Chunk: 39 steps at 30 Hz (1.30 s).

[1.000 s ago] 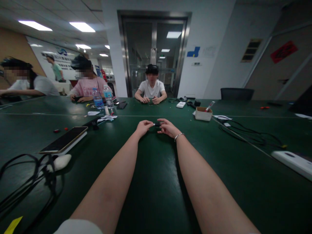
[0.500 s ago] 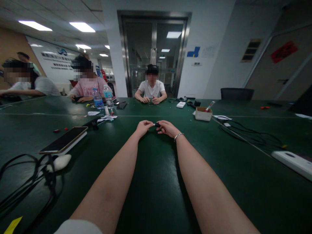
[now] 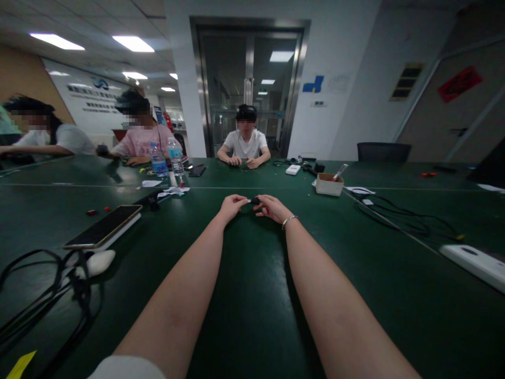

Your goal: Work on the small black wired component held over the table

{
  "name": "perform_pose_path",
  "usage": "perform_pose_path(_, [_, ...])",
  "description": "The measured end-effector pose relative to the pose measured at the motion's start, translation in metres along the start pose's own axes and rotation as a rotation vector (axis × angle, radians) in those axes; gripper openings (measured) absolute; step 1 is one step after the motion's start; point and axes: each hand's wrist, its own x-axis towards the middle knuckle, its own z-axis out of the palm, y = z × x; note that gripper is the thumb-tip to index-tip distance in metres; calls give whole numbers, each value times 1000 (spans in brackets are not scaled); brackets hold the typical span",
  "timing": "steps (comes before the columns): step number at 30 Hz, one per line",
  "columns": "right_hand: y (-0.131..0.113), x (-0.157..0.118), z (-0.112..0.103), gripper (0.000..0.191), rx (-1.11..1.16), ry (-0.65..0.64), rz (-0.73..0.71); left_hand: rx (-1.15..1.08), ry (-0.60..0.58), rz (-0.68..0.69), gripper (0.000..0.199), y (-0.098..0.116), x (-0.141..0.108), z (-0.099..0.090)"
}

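Note:
Both my arms stretch forward over the green table (image 3: 252,295). Between my hands is a small black object (image 3: 255,201) with a pale, metal-looking end on its left; its exact kind is too small to make out. My left hand (image 3: 233,207) pinches the pale end with thumb and fingertips. On the black end, my right hand (image 3: 273,208) is closed, its lower fingers curled below. A silver bracelet (image 3: 289,221) circles my right wrist. My fingers cover part of the object.
Left of my arms lie a phone (image 3: 106,227) on a white block, a white mouse (image 3: 98,262) and black cables (image 3: 81,284). Bottles (image 3: 158,160) stand farther back. To the right are a small box (image 3: 330,185) and a white power strip (image 3: 473,261). A person (image 3: 245,145) sits opposite.
My hands stay in place; the small black object has tilted slightly between my fingers. At the left, the person in pink has moved a hand outward with a dark object.

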Motion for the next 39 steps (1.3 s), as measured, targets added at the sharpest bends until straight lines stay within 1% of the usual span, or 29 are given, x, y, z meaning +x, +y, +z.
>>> perform_pose_path(2, [0,0,0,7,-16,-9,-3,7,-1,1,26,-1,1,0])
perform_pose_path(5, [1,-1,0,14,-2,-8,-11,15,-20,6,24,-2,1,0])
perform_pose_path(10, [2,0,0,10,13,14,-15,-1,-80,-24,22,0,0,3])
perform_pose_path(13, [2,1,0,10,18,24,-15,12,-97,-32,20,2,-1,4])
perform_pose_path(19, [1,-1,1,11,18,30,-5,43,-129,-22,26,1,-2,4])
perform_pose_path(24, [0,-1,2,11,10,25,-1,95,-120,-18,29,-5,2,2])
perform_pose_path(28, [2,1,1,11,-8,18,-7,54,-84,1,28,-7,3,3])
perform_pose_path(30, [3,2,1,11,-13,22,-8,39,-85,1,26,-5,2,4])
perform_pose_path(34, [4,4,0,13,-6,43,-9,39,-115,-41,20,-1,1,5])
perform_pose_path(39, [4,5,-1,11,9,44,-11,49,-113,-67,15,-1,1,5])
